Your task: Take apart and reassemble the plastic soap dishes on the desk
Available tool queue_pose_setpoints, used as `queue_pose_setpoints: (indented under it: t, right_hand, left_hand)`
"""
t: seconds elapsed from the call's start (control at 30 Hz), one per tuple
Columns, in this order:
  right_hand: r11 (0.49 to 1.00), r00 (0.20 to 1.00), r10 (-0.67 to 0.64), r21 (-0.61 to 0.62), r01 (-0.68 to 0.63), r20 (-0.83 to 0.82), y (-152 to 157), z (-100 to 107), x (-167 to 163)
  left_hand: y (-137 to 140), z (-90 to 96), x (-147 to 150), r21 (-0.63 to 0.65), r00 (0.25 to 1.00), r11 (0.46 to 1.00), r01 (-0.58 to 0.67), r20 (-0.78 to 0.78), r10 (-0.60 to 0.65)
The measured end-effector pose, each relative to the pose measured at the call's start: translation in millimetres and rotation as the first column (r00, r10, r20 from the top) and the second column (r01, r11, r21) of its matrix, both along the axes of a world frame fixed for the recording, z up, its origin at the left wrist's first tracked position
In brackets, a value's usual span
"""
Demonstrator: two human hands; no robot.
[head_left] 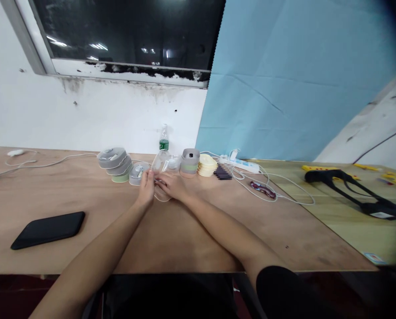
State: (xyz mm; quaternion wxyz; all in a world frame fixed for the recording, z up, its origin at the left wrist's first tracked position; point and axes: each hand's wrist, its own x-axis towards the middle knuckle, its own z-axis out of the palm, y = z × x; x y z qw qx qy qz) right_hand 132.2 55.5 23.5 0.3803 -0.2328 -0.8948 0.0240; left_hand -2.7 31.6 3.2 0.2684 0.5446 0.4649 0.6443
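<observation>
My left hand (147,188) and my right hand (173,185) meet over the table, fingers closed on the edge of a clear plastic piece (161,161) with a rounded outline. Its exact kind is hard to make out, and my fingers cover part of it. Left of my hands sits a round grey container (138,173) with a clear top. Beside that stands a stack of similar grey containers (112,157) on a green one. Right of the plastic piece are a grey container with a green band (190,163) and several stacked cream pieces (206,165).
A bottle with a green label (164,142) stands against the wall. At the front left lies a black phone-like slab (48,229). White cables run to a power strip (244,165), near a dark red patterned item (263,189). A black strap-like frame (354,195) rests far right.
</observation>
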Motion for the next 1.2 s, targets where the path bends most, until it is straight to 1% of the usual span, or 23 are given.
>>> queue_pose_setpoints:
  t: [0.07,0.13,0.17,0.23,0.3,0.4,0.5,0.6,0.7,0.77,0.83,0.87,0.93,1.0,1.07,1.13,1.2]
  right_hand:
    - [0.999,0.999,-0.037,0.018,0.037,0.012,5.7,-0.2,2.2]
    - [0.995,0.996,-0.094,0.034,0.094,-0.008,13.9,3.1,4.1]
    - [0.991,0.992,-0.125,0.039,0.126,-0.018,19.4,6.4,4.6]
    - [0.980,0.981,-0.195,0.047,0.195,-0.018,33.6,15.3,5.1]
    - [0.956,0.957,-0.290,0.051,0.290,0.013,50.7,24.9,5.5]
    - [0.900,0.895,-0.435,0.066,0.430,0.102,74.9,34.1,6.9]
    - [0.860,0.834,-0.508,0.066,0.507,0.213,88.2,33.9,6.6]
    - [0.830,0.791,-0.545,0.045,0.556,0.277,89.5,27.8,2.8]
    - [0.814,0.779,-0.560,0.013,0.581,0.282,86.8,21.7,-1.3]
    - [0.812,0.786,-0.562,-0.010,0.584,0.258,85.4,18.9,-2.2]
    - [0.827,0.813,-0.548,-0.018,0.562,0.195,83.1,15.6,-1.0]
    - [0.848,0.840,-0.522,-0.013,0.530,0.149,80.9,13.2,0.7]
    - [0.907,0.906,-0.422,0.011,0.421,0.043,73.2,6.0,7.1]
    - [0.952,0.952,-0.301,0.040,0.304,-0.060,61.5,-4.0,18.6]
    - [0.965,0.958,-0.245,0.059,0.256,-0.151,48.4,-14.1,34.8]
    - [0.960,0.945,-0.250,0.072,0.270,-0.210,36.5,-21.0,52.4]
    - [0.947,0.929,-0.281,0.086,0.309,-0.242,27.6,-23.7,67.0]
  left_hand:
    - [-0.1,-0.3,-5.1,0.022,0.998,1.000,-0.011,-0.067,0.013]
    - [-1.3,-0.9,-10.1,0.025,0.968,0.999,-0.038,-0.248,0.043]
    - [-2.3,-1.3,-12.0,0.017,0.933,0.998,-0.053,-0.356,0.055]
    - [-4.5,-2.2,-13.9,-0.005,0.839,0.998,-0.070,-0.541,0.056]
    - [-6.5,-2.2,-13.3,-0.011,0.758,0.997,-0.076,-0.650,0.051]
    - [-9.1,-0.1,-10.2,0.032,0.692,0.998,-0.047,-0.720,0.056]
    - [-11.5,1.5,-7.8,0.075,0.648,0.997,0.001,-0.760,0.056]
    - [-13.5,-0.3,-7.0,0.016,0.588,0.999,0.048,-0.809,-0.015]
    - [-15.2,-3.4,-6.4,-0.058,0.528,0.995,0.076,-0.844,-0.090]
    - [-16.8,-3.8,-5.6,-0.091,0.505,0.993,0.069,-0.855,-0.113]
    - [-18.5,-2.7,-4.5,-0.121,0.493,0.992,0.033,-0.861,-0.122]
    - [-19.2,-1.8,-4.0,-0.137,0.492,0.991,0.011,-0.862,-0.124]
    - [-19.7,0.1,-3.3,-0.162,0.508,0.987,-0.021,-0.852,-0.129]
    - [-18.7,1.8,-3.4,-0.177,0.564,0.984,-0.030,-0.815,-0.130]
    - [-16.7,3.1,-4.3,-0.187,0.670,0.982,-0.037,-0.734,-0.115]
    - [-14.3,4.1,-5.8,-0.208,0.791,0.977,-0.047,-0.605,-0.091]
    - [-12.0,4.5,-7.2,-0.232,0.886,0.972,-0.048,-0.458,-0.066]
